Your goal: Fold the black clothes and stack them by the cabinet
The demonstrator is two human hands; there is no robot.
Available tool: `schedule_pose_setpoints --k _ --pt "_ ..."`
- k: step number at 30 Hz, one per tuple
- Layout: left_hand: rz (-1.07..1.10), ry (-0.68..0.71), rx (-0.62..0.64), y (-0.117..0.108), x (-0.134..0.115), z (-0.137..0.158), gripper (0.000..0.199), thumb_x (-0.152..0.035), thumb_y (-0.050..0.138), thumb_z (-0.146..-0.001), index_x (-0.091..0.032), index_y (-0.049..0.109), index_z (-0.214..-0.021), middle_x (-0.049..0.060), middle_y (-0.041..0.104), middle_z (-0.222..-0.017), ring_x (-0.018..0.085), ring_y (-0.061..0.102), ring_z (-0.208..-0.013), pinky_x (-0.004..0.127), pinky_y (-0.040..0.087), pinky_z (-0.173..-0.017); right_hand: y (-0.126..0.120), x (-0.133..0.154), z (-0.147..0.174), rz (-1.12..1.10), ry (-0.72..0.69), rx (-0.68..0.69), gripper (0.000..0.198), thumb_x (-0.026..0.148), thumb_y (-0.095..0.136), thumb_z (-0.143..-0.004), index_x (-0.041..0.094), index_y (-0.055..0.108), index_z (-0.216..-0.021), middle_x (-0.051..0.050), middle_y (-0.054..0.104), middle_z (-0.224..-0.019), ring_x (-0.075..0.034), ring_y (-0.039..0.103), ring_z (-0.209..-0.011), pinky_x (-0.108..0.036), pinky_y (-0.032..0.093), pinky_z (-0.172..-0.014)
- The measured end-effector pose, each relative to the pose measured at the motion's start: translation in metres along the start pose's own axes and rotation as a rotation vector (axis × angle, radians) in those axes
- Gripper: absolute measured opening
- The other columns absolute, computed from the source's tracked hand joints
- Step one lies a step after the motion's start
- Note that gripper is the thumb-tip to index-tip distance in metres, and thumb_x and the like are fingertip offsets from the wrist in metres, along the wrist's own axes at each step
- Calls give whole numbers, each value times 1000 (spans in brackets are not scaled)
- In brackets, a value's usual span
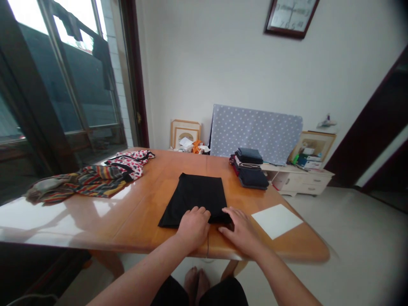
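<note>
A folded black garment (200, 195) lies flat on the wooden table in front of me; its exact kind cannot be made out. My left hand (195, 225) is at its near edge, with the fingers curled over the cloth and the thumb mostly hidden. At the near right corner is my right hand (240, 231), thumb and fingers apart, the fingertips touching the cloth. Just right of that hand lies a white rectangular sheet (277, 221). Farther back on the right stands a stack of folded clothes (250, 168), mostly dark blue and black.
On the left of the wooden table (143, 221) lie a striped garment (98, 180) and a red-and-white patterned garment (130, 161), loosely spread. Beyond the table are a polka-dot cloth cover (255, 131), framed pictures (186, 131) and a low white cabinet (302, 180).
</note>
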State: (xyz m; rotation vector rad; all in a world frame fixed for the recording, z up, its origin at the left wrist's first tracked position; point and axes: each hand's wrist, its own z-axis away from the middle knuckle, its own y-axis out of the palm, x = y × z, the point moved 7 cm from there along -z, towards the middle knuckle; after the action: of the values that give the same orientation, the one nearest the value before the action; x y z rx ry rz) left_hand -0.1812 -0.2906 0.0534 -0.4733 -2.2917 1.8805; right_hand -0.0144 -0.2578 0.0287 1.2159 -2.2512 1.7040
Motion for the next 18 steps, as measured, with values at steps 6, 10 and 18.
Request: schedule_pose_setpoints --k 6,10,18 --pt "-1 1 -21 -4 11 10 19 -24 55 -83 -24 61 -102 10 64 -103 29 58 -98 42 46 -80 10 -9 -5 -15 27 28 29 21 57 -82 27 69 -109 -5 71 -106 -24 63 -101 -39 45 -94" --pt "-50 -68 -30 -11 47 28 31 -15 54 -79 -23 59 -109 10 64 -104 30 58 -99 42 44 -82 11 -17 -5 -60 42 12 28 25 57 -83 27 69 -108 -5 71 -104 -25 63 -100 -38 46 -91" --pt "42 -107 -59 -24 112 50 36 -10 47 -82 -22 63 -112 9 66 -108 26 59 -105 38 42 -90 13 -18 -8 -109 57 5 23 30 57 -84 27 69 -104 -5 71 -99 -25 64 -94 -37 48 -86"
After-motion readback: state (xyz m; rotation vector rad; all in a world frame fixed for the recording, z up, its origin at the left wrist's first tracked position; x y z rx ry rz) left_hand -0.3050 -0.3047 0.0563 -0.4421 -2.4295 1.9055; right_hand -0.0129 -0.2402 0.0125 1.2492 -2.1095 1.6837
